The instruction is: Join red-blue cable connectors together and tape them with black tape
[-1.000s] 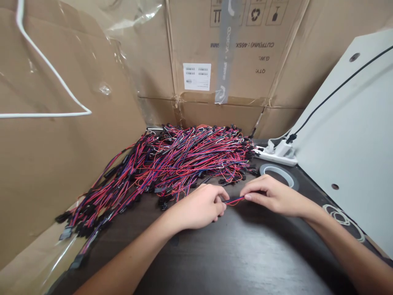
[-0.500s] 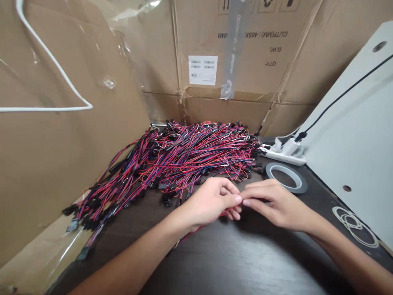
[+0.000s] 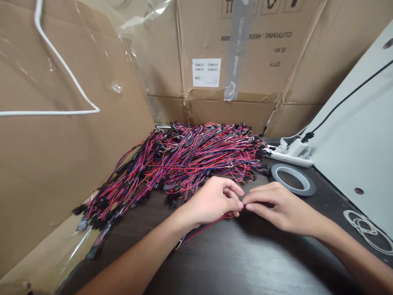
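My left hand (image 3: 211, 200) and my right hand (image 3: 276, 207) meet fingertip to fingertip over the dark table (image 3: 245, 262). Both pinch a thin red-and-blue wire lead (image 3: 199, 230); it runs under my left palm and trails toward me beside the left wrist. Just beyond the hands lies a big pile of red, blue and black wire leads with black connectors (image 3: 190, 157). It spreads down to the left along the cardboard wall.
Cardboard boxes (image 3: 239, 61) wall in the back and left. A tape roll (image 3: 293, 179) lies right of the pile, a white power strip (image 3: 291, 152) behind it. A white panel (image 3: 356, 135) leans at the right, with white rubber bands (image 3: 368, 231) below it.
My hands came together: the stretch of wire held between them a second ago is now gone, and the wire's tail shows under my left wrist. The view shifted slightly.
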A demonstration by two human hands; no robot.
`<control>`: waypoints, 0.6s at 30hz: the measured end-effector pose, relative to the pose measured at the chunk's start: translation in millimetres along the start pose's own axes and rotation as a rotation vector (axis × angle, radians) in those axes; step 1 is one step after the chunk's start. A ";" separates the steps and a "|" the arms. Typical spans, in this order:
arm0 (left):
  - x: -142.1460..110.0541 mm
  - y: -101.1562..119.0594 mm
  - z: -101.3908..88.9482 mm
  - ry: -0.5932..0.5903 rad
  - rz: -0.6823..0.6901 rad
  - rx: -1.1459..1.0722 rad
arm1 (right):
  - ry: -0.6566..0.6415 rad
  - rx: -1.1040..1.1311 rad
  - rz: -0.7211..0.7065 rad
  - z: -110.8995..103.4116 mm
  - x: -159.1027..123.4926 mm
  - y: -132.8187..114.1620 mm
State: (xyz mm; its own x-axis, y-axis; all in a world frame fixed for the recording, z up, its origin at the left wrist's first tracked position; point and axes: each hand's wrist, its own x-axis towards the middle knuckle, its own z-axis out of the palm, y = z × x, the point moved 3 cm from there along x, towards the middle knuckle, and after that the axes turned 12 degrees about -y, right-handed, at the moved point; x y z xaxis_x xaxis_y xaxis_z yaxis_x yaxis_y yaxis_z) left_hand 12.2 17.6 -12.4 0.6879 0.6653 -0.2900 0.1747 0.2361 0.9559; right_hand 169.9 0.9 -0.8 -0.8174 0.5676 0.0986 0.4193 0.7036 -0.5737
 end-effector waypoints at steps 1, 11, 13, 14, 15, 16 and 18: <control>0.1 0.2 0.1 -0.005 0.002 -0.010 | 0.004 0.003 -0.001 -0.1 0.3 -0.2; 0.2 -2.2 3.1 -0.142 -0.071 -0.214 | 0.024 0.071 -0.020 -1.3 0.2 -3.2; 0.7 -5.0 4.8 -0.186 -0.096 -0.270 | 0.013 0.081 -0.018 -1.0 0.4 -3.5; 0.8 -6.0 5.4 -0.201 -0.100 -0.288 | 0.012 0.081 -0.019 -1.1 0.6 -3.7; 0.8 -6.5 5.8 -0.212 -0.100 -0.296 | 0.015 0.077 -0.022 -1.4 0.7 -4.0; 0.7 -6.6 5.9 -0.219 -0.098 -0.295 | 0.020 0.073 -0.025 -1.8 0.8 -4.2; 0.2 -5.7 5.7 -0.221 -0.093 -0.271 | 0.028 0.069 -0.032 -2.7 0.6 -4.7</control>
State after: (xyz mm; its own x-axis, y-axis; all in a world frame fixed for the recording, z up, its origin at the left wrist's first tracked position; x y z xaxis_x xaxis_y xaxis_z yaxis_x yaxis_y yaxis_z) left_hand 15.4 12.3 -17.7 0.8186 0.4704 -0.3296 0.0708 0.4867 0.8707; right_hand 168.5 -0.8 4.2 -0.8184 0.5573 0.1399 0.3639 0.6912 -0.6243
